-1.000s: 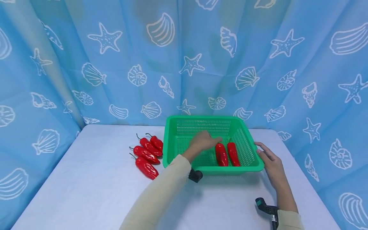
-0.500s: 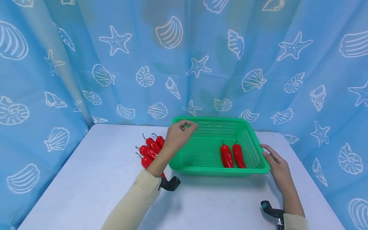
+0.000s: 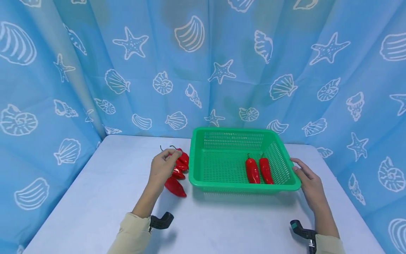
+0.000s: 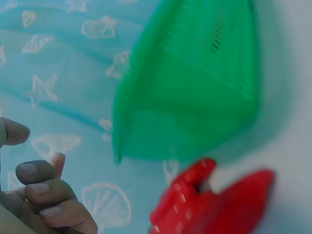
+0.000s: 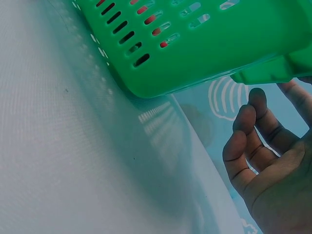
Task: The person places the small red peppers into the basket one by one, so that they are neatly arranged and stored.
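Observation:
A green plastic basket (image 3: 228, 187) stands on the table, with two red peppers (image 3: 252, 170) lying inside on its right side. My right hand (image 3: 310, 185) holds the basket's right rim between thumb and index finger; its other fingers hang loosely curled below the rim in the right wrist view. Left of the basket lie several more red peppers (image 3: 175, 187), partly hidden by my left hand (image 3: 161, 169). That hand hovers over them with loosely bent fingers and nothing held. In the left wrist view, its thumb stands apart from the fingers, and the peppers (image 4: 229, 209) are blurred.
A white cloth covers the table (image 3: 95, 197). Behind it and along both sides hangs a blue curtain (image 3: 142, 95) with white shells and starfish. Black camera mounts (image 3: 162, 221) are strapped to both wrists.
My left hand has left the inside of the basket and moved left over the loose peppers. The right hand stays at the rim. The head view has shifted slightly.

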Tool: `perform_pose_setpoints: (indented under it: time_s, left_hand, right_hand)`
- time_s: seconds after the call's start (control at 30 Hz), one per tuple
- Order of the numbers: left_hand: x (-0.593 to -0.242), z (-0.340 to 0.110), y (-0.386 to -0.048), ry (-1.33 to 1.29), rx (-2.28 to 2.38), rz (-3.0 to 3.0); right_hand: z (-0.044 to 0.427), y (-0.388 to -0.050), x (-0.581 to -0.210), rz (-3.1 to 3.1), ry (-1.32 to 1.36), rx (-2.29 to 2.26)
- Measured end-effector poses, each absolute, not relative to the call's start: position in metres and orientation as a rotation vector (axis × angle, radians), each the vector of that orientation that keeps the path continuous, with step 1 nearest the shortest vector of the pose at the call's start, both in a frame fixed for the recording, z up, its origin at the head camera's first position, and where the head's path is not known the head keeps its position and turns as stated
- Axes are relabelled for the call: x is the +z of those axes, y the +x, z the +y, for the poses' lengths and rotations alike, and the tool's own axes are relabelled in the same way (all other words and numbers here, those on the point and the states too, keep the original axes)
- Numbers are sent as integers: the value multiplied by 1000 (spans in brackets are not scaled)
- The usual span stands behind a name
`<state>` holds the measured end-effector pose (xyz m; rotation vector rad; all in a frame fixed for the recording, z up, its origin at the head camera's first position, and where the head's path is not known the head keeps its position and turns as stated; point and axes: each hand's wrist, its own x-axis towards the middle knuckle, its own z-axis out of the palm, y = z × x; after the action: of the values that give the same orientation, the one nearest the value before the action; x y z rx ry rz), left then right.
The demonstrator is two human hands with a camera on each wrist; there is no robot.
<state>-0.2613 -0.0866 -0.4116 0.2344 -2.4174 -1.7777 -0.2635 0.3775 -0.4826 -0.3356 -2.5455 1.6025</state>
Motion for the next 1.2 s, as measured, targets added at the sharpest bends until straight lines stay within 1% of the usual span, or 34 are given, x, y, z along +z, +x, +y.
perform_pose_setpoints:
  time_s: [0.2, 0.37, 0.63, 0.77, 0.93, 1.2]
  left_hand:
    - [-431, -108, -251, 388, -1725, -2443]
    - [-446, -117, -244, 471, -1590, -2511]
    - [-467, -129, -237, 486, -1332, -2686]
    - [-475, -134, -232, 551, -1270, -2743]
    - [-483, -137, -232, 617, -1216, -2851]
    - [-490, -130, -240, 628, -1118, -2887]
  right_hand:
    - [380, -267, -481, -2556, -354, 1598]
    - [385, -266, -477, -2575, -366, 1547]
    - [384, -263, -477, -2556, -364, 1622]
    - [381, -262, -481, -2538, -366, 1676]
    - [379, -263, -484, -2546, -364, 1657]
    - [377, -264, -485, -2542, -342, 1639]
